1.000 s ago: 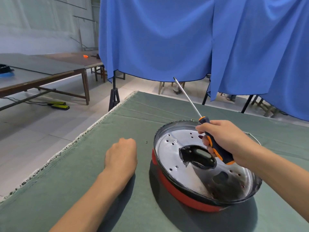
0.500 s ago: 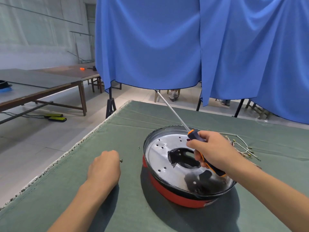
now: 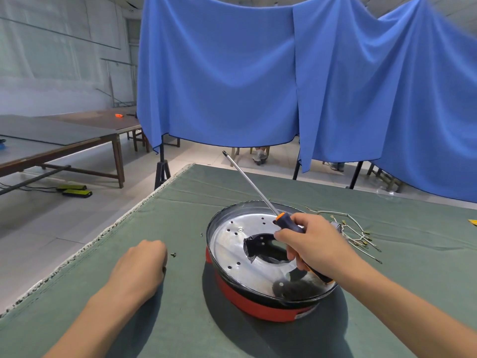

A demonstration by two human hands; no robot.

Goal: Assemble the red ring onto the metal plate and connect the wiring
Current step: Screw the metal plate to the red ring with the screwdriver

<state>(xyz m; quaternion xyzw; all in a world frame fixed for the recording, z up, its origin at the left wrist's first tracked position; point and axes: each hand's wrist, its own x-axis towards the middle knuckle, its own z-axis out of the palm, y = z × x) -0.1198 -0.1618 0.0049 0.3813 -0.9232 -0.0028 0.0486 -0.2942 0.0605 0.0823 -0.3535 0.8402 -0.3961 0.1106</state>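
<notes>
Blue curtain (image 3: 258, 81) hangs across the back, on dark stands. Tabletop (image 3: 180, 319) under a green cloth fills the lower frame, frayed pale edge on its left side. Long wooden tables (image 3: 64, 135) stand far left on the pale floor, with a small orange item on the farther one.

Metal plate (image 3: 232, 251) sits right of centre on the tabletop: round, shiny, dotted with small holes, with a large dark irregular opening in its middle. Red ring (image 3: 258, 307) shows under and around the plate's near edge, plate seated on top of it, dark band between the two.

Right hand (image 3: 313, 248) is over the right part of the plate, grip closed round the black and orange handle of a screwdriver (image 3: 289, 224). Its long shaft angles up and away to the left, tip clear of the plate and in the air. The handle's butt end sticks out below the hand, over the plate.

Left hand (image 3: 140, 266) rests on the cloth left of the plate, apart from it, fingers curled under; cannot tell if anything is in its grip.

Wiring (image 3: 356, 232) lies loose on the cloth just right of the plate, thin pale leads with small terminal ends, partly hidden behind the right hand.

Small dark screw (image 3: 173, 254) lies just beside the left hand; another speck (image 3: 201, 234) near the plate's left rim.
</notes>
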